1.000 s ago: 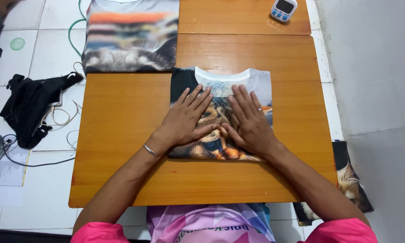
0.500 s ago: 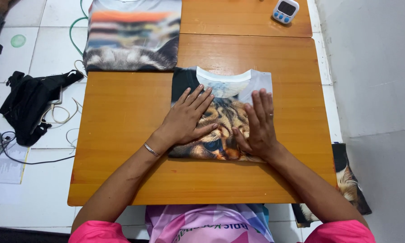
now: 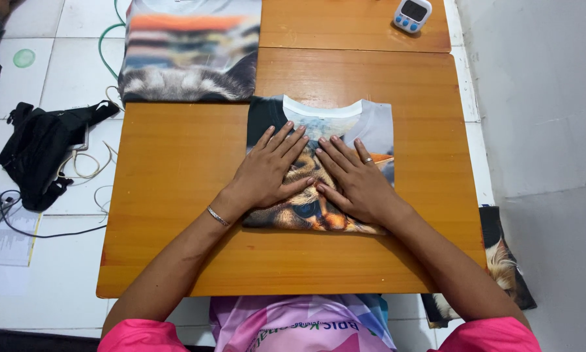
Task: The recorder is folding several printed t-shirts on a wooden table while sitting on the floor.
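A folded T-shirt [image 3: 371, 124] with a cat print and a white collar lies in the middle of the wooden table [image 3: 175, 195]. My left hand [image 3: 270, 171] rests flat on its left half, fingers spread. On the right half lies my right hand [image 3: 351, 179], also flat, fingers apart, a ring on one finger. The two thumbs nearly touch over the print. Neither hand grips anything.
A second folded printed shirt [image 3: 190, 55] lies at the table's far left. A small white timer [image 3: 412, 14] stands at the far right. On the tiled floor to the left are a black bag [image 3: 42, 150], cables and papers; another printed cloth [image 3: 504, 261] lies at right.
My right hand slid out to the shirt's right side half a second ago and has come back toward the middle. My left hand has stayed in place.
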